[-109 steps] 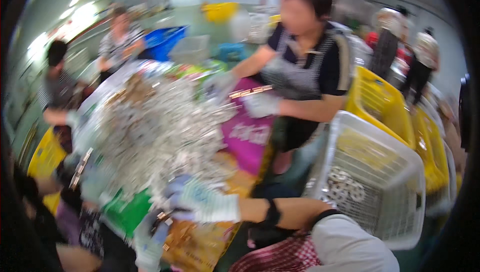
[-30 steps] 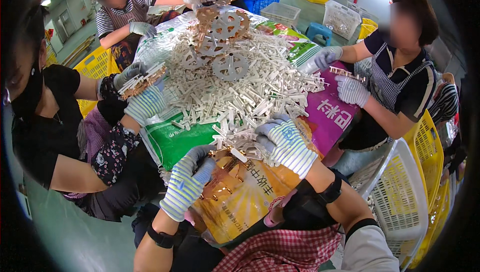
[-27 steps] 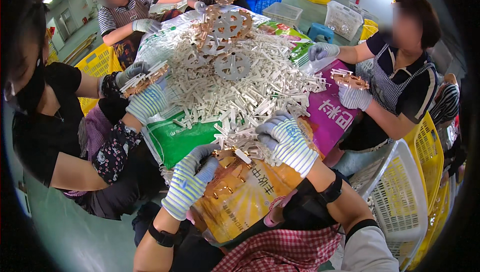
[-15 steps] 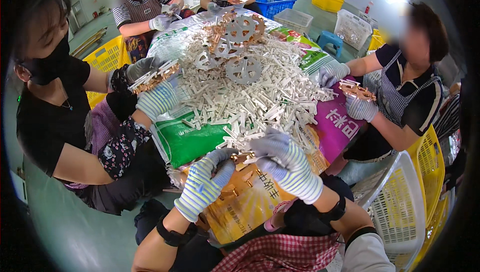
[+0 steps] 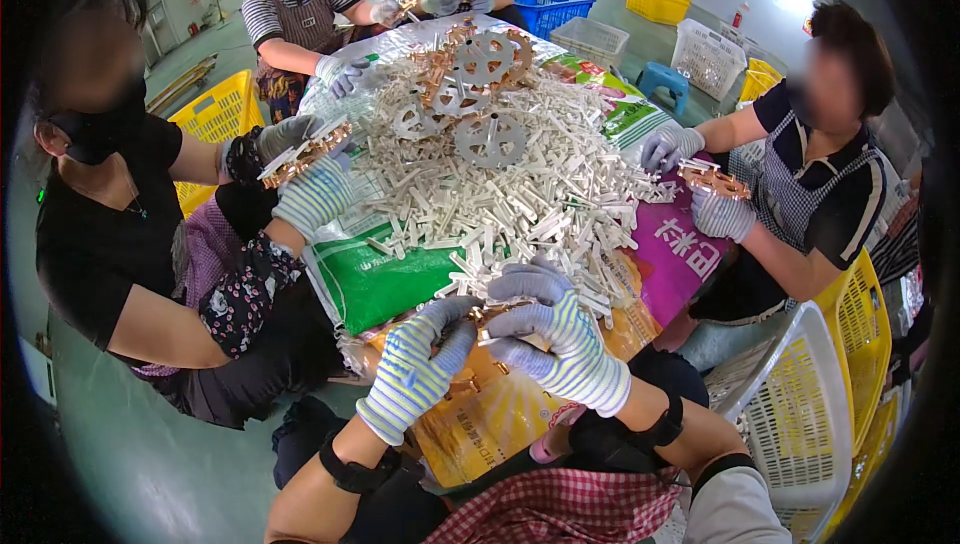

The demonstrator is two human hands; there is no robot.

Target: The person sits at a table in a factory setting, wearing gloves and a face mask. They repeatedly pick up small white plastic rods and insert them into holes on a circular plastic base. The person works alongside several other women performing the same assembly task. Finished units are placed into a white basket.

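Note:
Striped work gloves cover both my hands. My left hand (image 5: 415,364) is closed round a copper-coloured metal part (image 5: 476,314), much of it hidden by the fingers. My right hand (image 5: 560,339) meets it from the other side, fingertips pinched on a small white strip (image 5: 487,338) against the part. More copper-coloured prongs (image 5: 467,382) show below, between my hands. Just beyond lies a heap of white strips (image 5: 520,199), spread over printed plastic sacks (image 5: 390,284). Silver and copper-coloured toothed discs (image 5: 489,140) are stacked on top of the heap.
At the left a co-worker's gloved hands hold a copper-coloured disc (image 5: 312,156) with white strips; another at the right holds a similar disc (image 5: 714,180). Two more people sit at the far side. A white basket (image 5: 800,414) and yellow crates (image 5: 862,334) stand close on my right.
My right hand has moved left and slightly down, closing in on the copper-coloured part. My left hand has shifted slightly right. At the far left side, a co-worker's hand now reaches toward the heap.

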